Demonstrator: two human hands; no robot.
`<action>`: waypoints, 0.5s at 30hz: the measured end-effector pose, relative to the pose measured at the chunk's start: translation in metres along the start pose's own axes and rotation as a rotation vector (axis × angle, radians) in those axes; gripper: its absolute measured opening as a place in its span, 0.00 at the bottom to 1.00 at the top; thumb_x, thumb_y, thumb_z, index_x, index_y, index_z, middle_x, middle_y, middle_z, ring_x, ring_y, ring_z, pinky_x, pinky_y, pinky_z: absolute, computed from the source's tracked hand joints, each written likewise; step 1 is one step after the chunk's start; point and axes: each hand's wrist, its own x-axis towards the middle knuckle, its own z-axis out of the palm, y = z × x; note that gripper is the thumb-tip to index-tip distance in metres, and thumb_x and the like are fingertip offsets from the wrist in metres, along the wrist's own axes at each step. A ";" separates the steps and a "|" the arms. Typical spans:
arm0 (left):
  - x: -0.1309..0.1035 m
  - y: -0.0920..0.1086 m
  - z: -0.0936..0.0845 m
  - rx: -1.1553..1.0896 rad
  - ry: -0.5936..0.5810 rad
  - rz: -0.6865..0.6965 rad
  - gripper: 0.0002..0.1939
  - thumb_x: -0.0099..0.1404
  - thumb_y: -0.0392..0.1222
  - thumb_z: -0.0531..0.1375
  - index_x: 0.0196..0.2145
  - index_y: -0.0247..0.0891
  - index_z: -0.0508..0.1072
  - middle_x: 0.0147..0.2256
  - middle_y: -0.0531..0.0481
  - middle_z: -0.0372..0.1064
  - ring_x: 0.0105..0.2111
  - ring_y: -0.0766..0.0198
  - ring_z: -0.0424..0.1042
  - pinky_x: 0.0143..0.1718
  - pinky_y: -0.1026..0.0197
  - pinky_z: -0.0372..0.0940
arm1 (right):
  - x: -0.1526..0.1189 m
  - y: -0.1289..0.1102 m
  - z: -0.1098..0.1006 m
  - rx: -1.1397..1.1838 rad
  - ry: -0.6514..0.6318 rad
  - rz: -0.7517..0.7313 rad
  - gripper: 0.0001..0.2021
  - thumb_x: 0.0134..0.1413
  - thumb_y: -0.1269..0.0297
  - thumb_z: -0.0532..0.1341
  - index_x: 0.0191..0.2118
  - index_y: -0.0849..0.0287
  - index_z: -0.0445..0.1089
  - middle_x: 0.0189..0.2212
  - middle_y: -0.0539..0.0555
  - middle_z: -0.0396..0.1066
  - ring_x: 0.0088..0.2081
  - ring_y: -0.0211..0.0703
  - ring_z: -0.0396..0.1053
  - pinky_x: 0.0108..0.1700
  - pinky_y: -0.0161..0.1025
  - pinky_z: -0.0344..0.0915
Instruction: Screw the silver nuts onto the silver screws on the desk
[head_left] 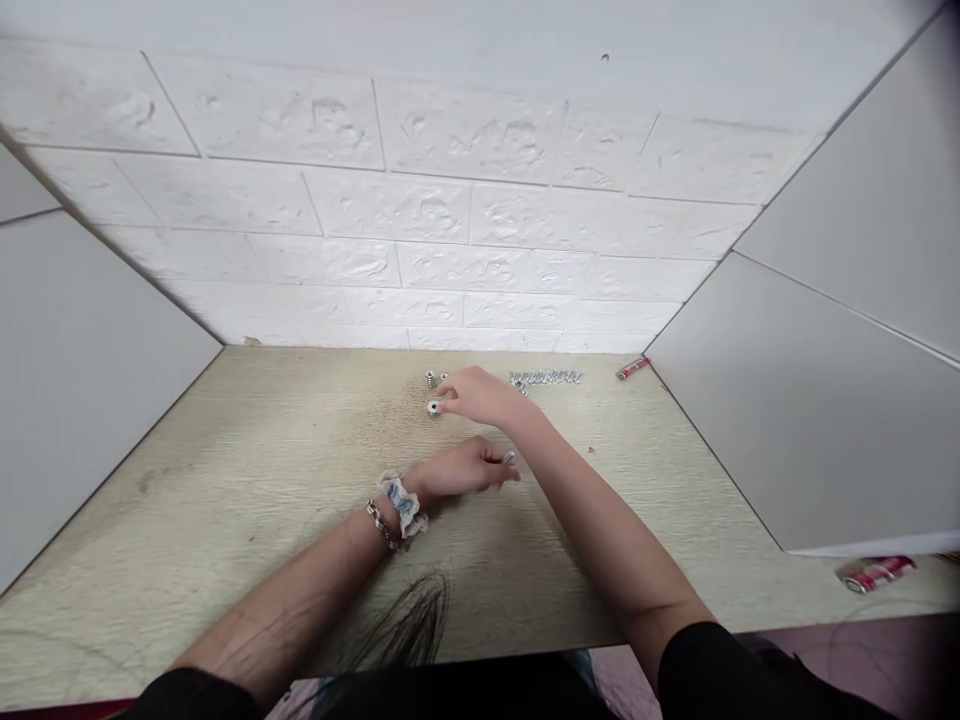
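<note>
My left hand (469, 467), with a scrunchie (401, 503) and a chain bracelet (381, 522) at its wrist, pinches a small silvery metal piece (508, 458) between thumb and fingers. Farther from me, my right hand (472, 395) reaches across to the left, its fingertips at a round metal piece with a dark hole (433, 408). Just beyond those fingers stand a small ridged metal piece (430, 378) and another one (444, 377), partly hidden by the hand. To the right, a row of small metal screws (547, 377) lies on the wooden tabletop (300, 450).
A red battery-like cylinder (633, 368) lies by the right panel (810, 400), and another red cylinder (876, 574) near the front right edge. A white brick-pattern wall (450, 210) closes the back, and a panel (90, 370) stands at left. Strands of dark hair hang in front.
</note>
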 end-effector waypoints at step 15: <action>-0.003 -0.003 -0.009 -0.079 -0.419 -0.104 0.11 0.53 0.47 0.60 0.34 0.42 0.77 0.24 0.53 0.70 0.20 0.71 0.60 0.20 0.67 0.53 | 0.027 0.004 0.042 -0.170 -0.044 -0.056 0.09 0.52 0.69 0.56 0.39 0.64 0.69 0.40 0.59 0.72 0.42 0.45 0.68 0.40 0.36 0.61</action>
